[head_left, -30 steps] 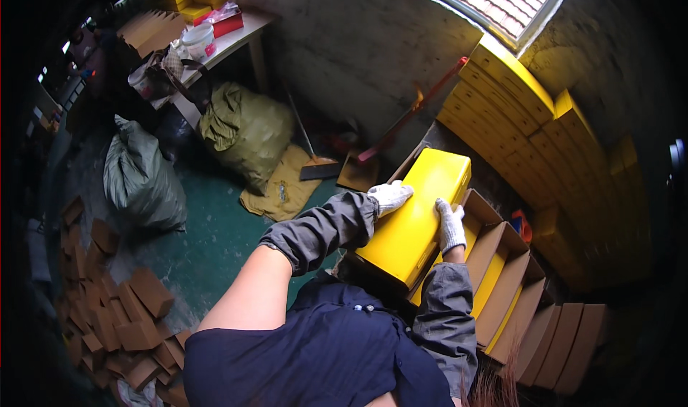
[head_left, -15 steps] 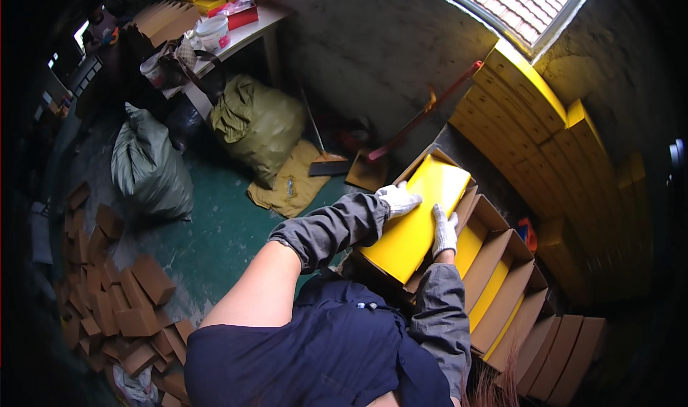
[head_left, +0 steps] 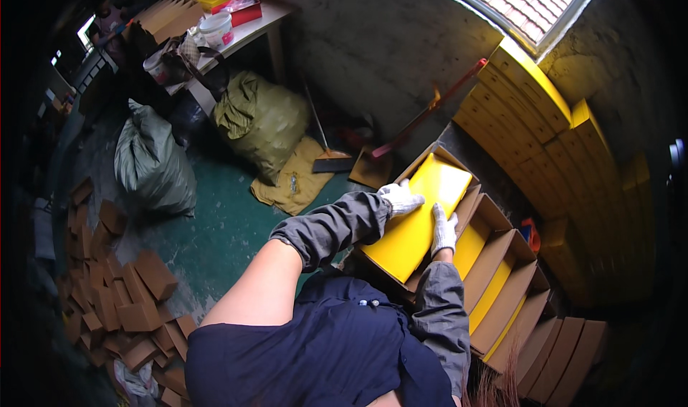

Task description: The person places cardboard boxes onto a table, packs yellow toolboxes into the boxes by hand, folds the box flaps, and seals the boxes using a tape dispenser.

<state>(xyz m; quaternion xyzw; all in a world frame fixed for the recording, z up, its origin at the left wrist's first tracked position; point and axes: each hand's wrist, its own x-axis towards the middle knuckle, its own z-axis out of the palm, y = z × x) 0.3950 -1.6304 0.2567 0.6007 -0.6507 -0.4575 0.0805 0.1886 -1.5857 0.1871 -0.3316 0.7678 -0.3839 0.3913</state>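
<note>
A long, glossy yellow box (head_left: 419,238) is noted just off centre, toward 4 o'clock, lying at least partly within an open brown cardboard carton (head_left: 442,151). The left hand (head_left: 402,198), in a white knit glove, is placed on its 10 o'clock edge; the right hand (head_left: 444,231), similarly gloved, is set along its opposite long edge. Whether either is closed on it cannot be told, fingers being partly hidden. Further brown cartons holding yellow contents (head_left: 494,284) are lined up at 4 o'clock. Stacked yellow boxes (head_left: 517,109) are seen at 2 o'clock.
</note>
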